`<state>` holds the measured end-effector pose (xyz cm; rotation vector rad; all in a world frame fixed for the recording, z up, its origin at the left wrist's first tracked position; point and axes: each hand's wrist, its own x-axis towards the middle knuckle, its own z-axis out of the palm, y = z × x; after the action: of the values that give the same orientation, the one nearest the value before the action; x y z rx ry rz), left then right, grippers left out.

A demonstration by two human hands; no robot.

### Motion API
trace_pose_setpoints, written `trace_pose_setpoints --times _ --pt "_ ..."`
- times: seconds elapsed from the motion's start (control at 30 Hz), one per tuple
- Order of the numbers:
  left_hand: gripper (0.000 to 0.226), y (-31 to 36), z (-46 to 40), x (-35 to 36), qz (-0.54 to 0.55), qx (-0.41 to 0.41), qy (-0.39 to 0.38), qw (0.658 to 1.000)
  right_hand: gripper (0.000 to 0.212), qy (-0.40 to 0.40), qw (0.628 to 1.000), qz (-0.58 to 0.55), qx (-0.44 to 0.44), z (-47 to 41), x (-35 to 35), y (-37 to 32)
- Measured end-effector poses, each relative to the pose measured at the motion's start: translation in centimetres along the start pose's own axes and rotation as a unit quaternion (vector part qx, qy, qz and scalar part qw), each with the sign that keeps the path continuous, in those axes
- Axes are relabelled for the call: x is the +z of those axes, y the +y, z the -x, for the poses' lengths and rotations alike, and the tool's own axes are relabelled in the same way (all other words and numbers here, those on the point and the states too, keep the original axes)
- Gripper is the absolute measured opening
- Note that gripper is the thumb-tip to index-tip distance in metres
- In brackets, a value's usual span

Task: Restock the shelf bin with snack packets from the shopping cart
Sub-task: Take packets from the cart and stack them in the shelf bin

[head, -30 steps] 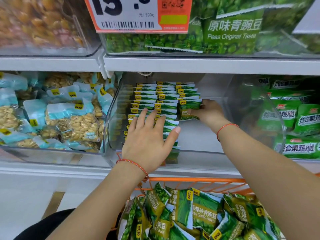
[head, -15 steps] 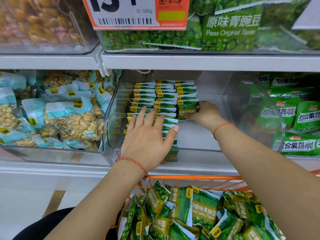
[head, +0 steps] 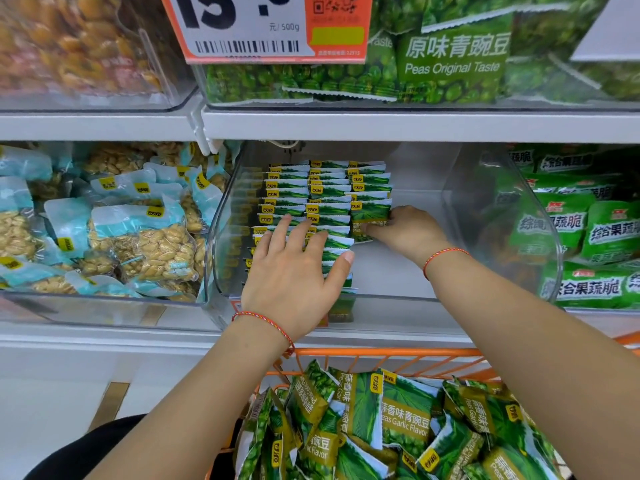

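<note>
Inside the clear bin (head: pixel 502 209), green packets (head: pixel 329 202) stand in three rows against its left wall. At the front of the right row, the right hand (head: pixel 405 233) pinches one packet (head: pixel 370 216) upright, fingers curled round its edge. Left hand (head: pixel 294 271) lies flat, fingers spread, on the two left rows. Below, more packets fill the orange cart (head: pixel 381 353). Peanut bags (head: pixel 138 237) sit left.
</note>
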<state>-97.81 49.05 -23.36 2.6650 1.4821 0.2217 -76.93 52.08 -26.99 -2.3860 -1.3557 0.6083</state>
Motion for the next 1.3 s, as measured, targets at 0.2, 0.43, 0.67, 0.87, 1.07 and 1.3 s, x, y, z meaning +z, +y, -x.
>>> trace_pose_setpoints --times 0.2,0.43,0.67,0.87,1.07,1.3 --pt "0.067 -0.1 -0.1 -0.3 0.008 -0.005 -0.036 0.999 0.066 0.037 0.991 -0.108 0.075 1.0 -1.6 -0.6" --pt "0.067 -0.5 0.4 -0.8 0.100 0.024 0.041 0.994 0.036 0.111 0.970 -0.215 0.029 5.5 -4.5 -0.1" --pt "0.028 0.7 5.7 -4.3 0.253 0.059 0.115 0.959 0.018 0.058 0.949 -0.305 -0.049 13.4 -8.2 -1.6" --pt "0.022 2.6 11.8 -4.6 0.222 0.124 -0.058 0.965 0.030 -0.167 0.974 -0.137 -0.069 21.3 -9.0 -2.3" --pt "0.035 3.4 13.8 -1.7 0.140 0.092 -0.119 0.979 0.018 -0.042 0.969 -0.244 0.015 26.1 -8.9 3.0" --pt "0.041 4.0 12.5 0.7 0.043 0.082 -0.133 0.987 0.052 0.018 0.981 -0.140 0.135 26.9 -4.5 7.2"
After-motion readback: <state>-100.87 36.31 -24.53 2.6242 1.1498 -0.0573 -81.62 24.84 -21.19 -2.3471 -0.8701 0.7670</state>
